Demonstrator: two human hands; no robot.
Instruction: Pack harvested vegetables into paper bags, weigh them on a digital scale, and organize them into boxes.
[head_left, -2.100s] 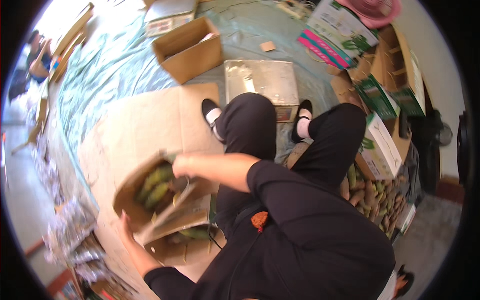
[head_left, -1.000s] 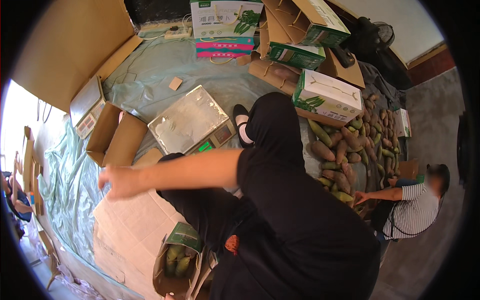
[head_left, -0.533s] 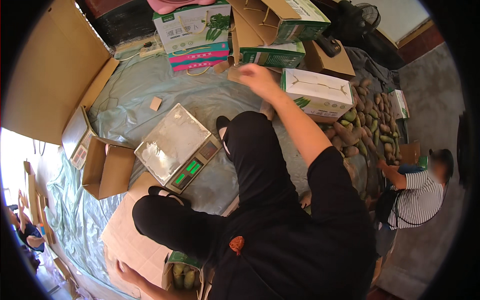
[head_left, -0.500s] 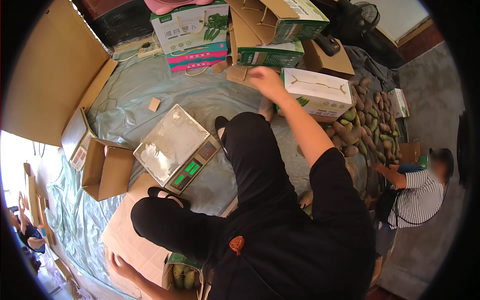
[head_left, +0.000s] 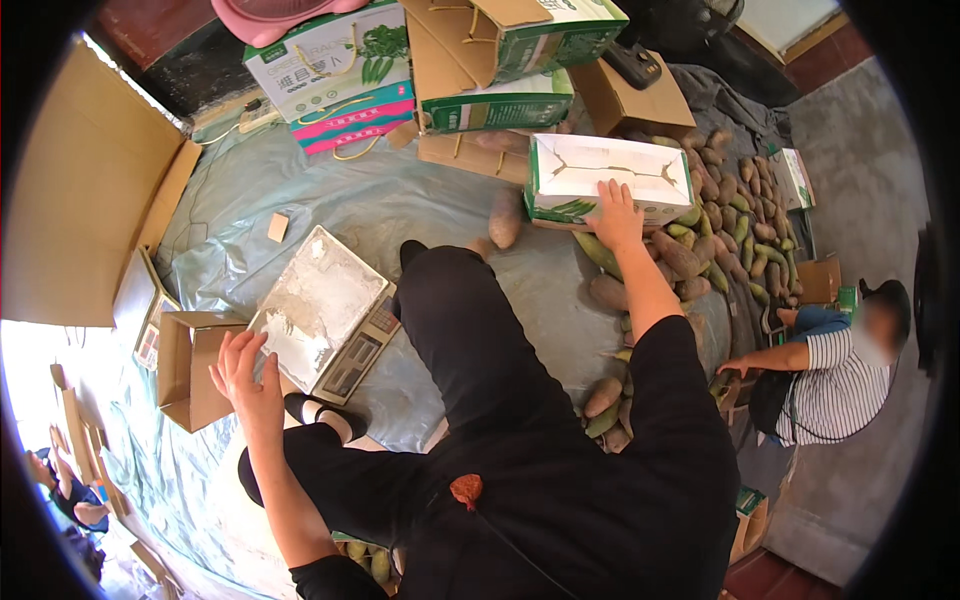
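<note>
I see my right hand upper centre-right of the frame, fingers spread flat, palm pressed on the near edge of a white box with green sides; nothing gripped, just resting on its closed flaps; the box sits at the upper centre, touching a pile of sweet potatoes that runs down the right side; one loose sweet potato lies just left of the box on the grey-green tarp; my left hand is at centre-left, fingers open and splayed, fingertips at the near-left edge of a silver weighing scale; I cannot tell if they touch it or hover; a small open cardboard box sits just left of that hand; black-trousered legs fill the middle; stacked printed cartons along the top edge; a large flat cardboard sheet at upper left; another person in a striped shirt crouches at the right edge, one hand reaching toward the potatoes.
</note>
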